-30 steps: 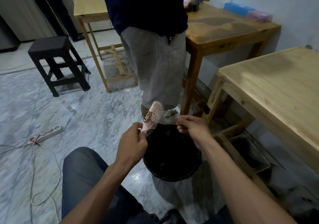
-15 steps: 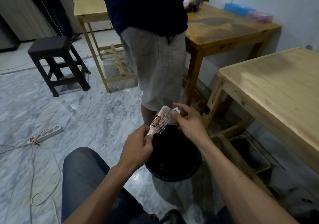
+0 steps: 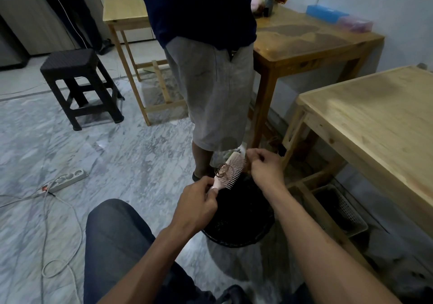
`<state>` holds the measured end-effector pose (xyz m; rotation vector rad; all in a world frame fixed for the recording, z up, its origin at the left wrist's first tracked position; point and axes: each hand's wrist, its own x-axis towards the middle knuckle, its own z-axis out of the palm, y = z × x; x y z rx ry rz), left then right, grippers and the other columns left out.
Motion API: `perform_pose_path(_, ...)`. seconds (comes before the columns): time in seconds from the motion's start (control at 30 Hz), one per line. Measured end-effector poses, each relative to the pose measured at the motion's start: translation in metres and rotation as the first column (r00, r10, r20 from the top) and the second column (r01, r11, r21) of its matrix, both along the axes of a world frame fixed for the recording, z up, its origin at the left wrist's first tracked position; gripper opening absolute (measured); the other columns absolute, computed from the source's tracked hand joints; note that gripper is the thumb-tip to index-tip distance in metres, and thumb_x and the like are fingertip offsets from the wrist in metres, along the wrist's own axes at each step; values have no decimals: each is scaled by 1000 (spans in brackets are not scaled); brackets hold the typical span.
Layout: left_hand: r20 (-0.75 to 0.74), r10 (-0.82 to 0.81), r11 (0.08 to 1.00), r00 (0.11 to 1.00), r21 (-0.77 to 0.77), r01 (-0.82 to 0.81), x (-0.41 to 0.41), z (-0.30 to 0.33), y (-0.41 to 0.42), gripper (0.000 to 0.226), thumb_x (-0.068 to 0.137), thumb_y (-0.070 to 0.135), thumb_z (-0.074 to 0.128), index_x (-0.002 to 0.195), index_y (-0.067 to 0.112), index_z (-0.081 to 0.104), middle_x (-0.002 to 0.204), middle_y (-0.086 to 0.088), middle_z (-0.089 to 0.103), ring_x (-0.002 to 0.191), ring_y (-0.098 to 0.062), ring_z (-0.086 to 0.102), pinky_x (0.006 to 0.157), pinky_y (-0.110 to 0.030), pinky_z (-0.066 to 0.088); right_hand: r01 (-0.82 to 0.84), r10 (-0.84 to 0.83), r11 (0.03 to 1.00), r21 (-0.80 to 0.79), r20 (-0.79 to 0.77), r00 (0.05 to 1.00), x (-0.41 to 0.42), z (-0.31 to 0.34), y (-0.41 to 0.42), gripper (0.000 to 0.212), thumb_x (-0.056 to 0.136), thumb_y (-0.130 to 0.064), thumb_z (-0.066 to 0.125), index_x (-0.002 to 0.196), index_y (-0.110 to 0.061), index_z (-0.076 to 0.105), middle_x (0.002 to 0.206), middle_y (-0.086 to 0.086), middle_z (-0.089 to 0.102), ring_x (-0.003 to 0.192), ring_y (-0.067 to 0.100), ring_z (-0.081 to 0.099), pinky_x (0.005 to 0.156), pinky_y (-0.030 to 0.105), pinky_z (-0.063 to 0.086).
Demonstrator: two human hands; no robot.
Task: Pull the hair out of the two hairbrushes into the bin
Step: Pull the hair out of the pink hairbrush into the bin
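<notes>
My left hand [image 3: 198, 201] grips the handle of a pink hairbrush [image 3: 230, 172] and holds it tilted above the black bin [image 3: 239, 238]. A brown clump of hair [image 3: 222, 170] is tangled in the bristles near the handle. My right hand [image 3: 264, 166] is at the far end of the brush head, fingers pinched together close to the bristle tips. I cannot tell whether it holds any strands. Only one hairbrush is in view.
A person in grey shorts [image 3: 210, 88] stands just behind the bin. Wooden tables [image 3: 379, 125] stand on the right and behind, with a white basket [image 3: 342, 207] under the nearest one. A black stool [image 3: 77, 81] and a power strip [image 3: 68, 179] with cables are on the left.
My left hand has tilted the brush head lower and to the right over the bin. My right hand went to the bristles and now pinches at the brush's far end.
</notes>
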<state>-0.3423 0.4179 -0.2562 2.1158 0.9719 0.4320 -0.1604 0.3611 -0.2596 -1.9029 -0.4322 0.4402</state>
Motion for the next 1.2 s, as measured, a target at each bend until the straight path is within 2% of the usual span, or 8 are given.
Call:
perform_pose_path(0.07,0,12,1000,1000,-8,-12,-2,-1,3,15,95,23,55,106,23,66,84,2,70,71,-21,67,67,-49,54,47,-36,997,58,-175,984,4,7,-1,24,101,-24,61,81,-23,73,72,-3,71,73,17,67,71,32,56)
perform_pose_path(0.2,11,33,999,999,8,-33,-4,-2,7,14,97,24,55,105,24,65,83,4,69,68,-18,66,65,-48,54,78,-61,994,79,-198,978,10,15,-5,24,102,-29,60,83,-22,72,74,2,71,71,16,66,69,32,58)
perform_pose_path(0.4,6,67,996,998,52,-67,-4,-4,7,16,95,23,54,107,26,64,82,7,68,68,-14,63,60,-39,50,-102,102,995,0,-13,995,-2,10,-14,26,105,-38,52,93,-25,70,81,-5,70,75,11,66,74,33,57)
perform_pose_path(0.57,-1,22,987,1000,160,-22,-4,-6,5,19,93,23,53,109,25,63,89,8,67,73,-11,61,59,-31,46,-161,161,987,-1,-44,986,-8,10,-13,49,74,-78,67,101,-38,69,96,-11,75,89,12,74,85,43,62)
perform_pose_path(0.67,-5,-7,974,1000,227,8,-2,-5,1,21,94,24,55,113,24,64,95,8,67,80,-12,60,64,-31,47,-143,147,988,57,-67,987,-11,6,-6,16,78,-48,83,81,-36,74,80,-5,78,78,14,75,84,48,63)
perform_pose_path(0.77,-21,17,973,1000,230,-12,-2,-6,2,24,92,29,50,111,24,63,96,7,67,80,-15,60,64,-34,48,18,2,993,119,-165,986,-7,8,-5,21,90,-15,77,71,-25,77,62,-3,74,60,14,69,81,44,64)
perform_pose_path(0.9,-41,121,966,992,236,-108,-7,-10,13,18,93,26,52,107,22,62,89,4,65,69,-17,58,56,-33,39,189,-143,970,151,-273,951,5,14,-17,8,95,-12,71,92,-10,77,73,2,74,62,12,66,66,22,59)
perform_pose_path(1.2,-56,230,947,972,242,-210,-10,-10,23,13,95,23,50,104,21,59,79,1,62,60,-18,55,51,-32,34,437,-388,890,128,-292,874,16,2,-35,11,98,-23,68,99,-16,77,84,1,75,73,11,69,65,22,54)
